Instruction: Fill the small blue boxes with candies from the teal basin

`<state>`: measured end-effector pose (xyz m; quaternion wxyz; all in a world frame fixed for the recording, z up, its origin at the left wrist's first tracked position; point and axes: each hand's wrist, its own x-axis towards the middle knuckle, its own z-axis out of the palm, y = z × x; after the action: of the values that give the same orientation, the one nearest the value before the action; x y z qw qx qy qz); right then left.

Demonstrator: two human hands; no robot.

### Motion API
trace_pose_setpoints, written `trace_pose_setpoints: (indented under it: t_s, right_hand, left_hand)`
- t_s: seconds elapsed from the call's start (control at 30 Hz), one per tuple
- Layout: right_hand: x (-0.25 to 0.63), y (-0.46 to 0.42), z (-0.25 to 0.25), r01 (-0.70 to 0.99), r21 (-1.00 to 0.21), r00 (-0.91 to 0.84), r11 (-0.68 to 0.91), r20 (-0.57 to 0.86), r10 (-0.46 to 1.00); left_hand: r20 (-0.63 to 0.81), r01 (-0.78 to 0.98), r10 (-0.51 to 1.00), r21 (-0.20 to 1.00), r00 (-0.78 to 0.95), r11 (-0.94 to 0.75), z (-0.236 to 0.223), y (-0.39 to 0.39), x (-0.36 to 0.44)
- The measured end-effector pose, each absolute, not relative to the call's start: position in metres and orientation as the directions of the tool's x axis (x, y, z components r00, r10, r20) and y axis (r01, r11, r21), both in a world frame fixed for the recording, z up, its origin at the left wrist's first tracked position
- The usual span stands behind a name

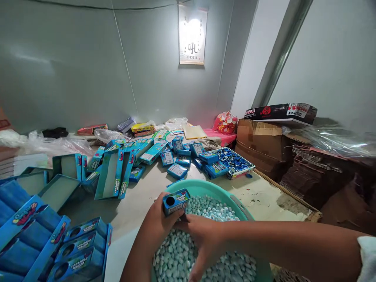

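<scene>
My left hand (pixel 166 217) is wrapped round a small blue candy box (pixel 176 201) with a round dark hole in its top face. It holds the box above a turquoise basin (pixel 202 186) full of pale blue-green pebble-like candies (pixel 173 252). My right hand (pixel 202 235) reaches in from the right, low over the candies. Its thumb is spread away from the fingers, whose tips are beside the box and my left hand, partly hidden. No held thing shows in the right hand.
Filled blue display trays (pixel 80 250) stand front left, with empty trays (pixel 110 176) behind. Several small blue boxes (pixel 177 170) lie beyond the basin. A carton of shiny blue round pieces (pixel 235 158) sits back right. Brown cardboard boxes (pixel 258 143) stand at right.
</scene>
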<state>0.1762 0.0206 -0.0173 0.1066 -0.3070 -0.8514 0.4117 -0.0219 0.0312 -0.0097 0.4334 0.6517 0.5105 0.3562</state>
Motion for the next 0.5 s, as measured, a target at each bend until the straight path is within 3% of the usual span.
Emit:
trace_pose_setpoints:
  t_s: [0.17,0.5]
  right_hand:
    - [0.158,0.021,-0.041,0.466,-0.710,-0.729,0.528,0.030,0.683]
    - [0.160,0.037,-0.037,0.606,-0.624,-0.689,0.494,-0.101,0.718]
  left_hand:
    - [0.025,0.449,0.977,0.886,0.210,-0.120,-0.012,0.028,-0.024]
    - [-0.020,0.467,0.974,0.880,0.224,-0.089,-0.006,0.045,-0.020]
